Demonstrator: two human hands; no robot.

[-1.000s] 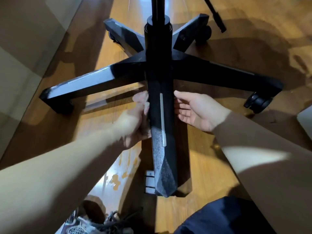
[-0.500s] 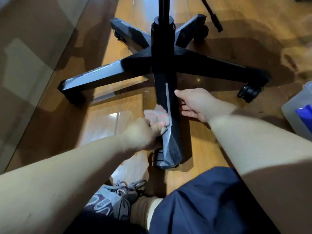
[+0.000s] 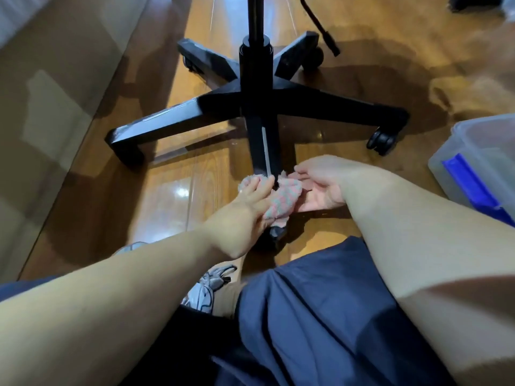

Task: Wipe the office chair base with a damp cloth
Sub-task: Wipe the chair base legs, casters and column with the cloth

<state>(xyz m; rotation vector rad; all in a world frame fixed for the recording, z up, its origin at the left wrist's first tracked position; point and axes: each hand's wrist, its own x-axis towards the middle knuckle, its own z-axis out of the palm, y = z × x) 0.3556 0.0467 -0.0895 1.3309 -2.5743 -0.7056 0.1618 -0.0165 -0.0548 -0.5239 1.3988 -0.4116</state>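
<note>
One chair base [image 3: 278, 107] with five legs, one cloth [image 3: 284, 201], my left hand [image 3: 245, 215] and right hand [image 3: 320, 185], one tub [image 3: 446, 165] at three o'clock, one sneaker [image 3: 203, 291].

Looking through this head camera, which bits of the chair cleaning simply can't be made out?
Head view, the only one:
1. End of the chair base's near leg: covered by the cloth and the left hand.
2. Anything above the column: cut off by the top edge.
3. Plastic tub: cut by the right edge, contents blurred.
4. Whether the cloth is damp: cannot tell.
</note>
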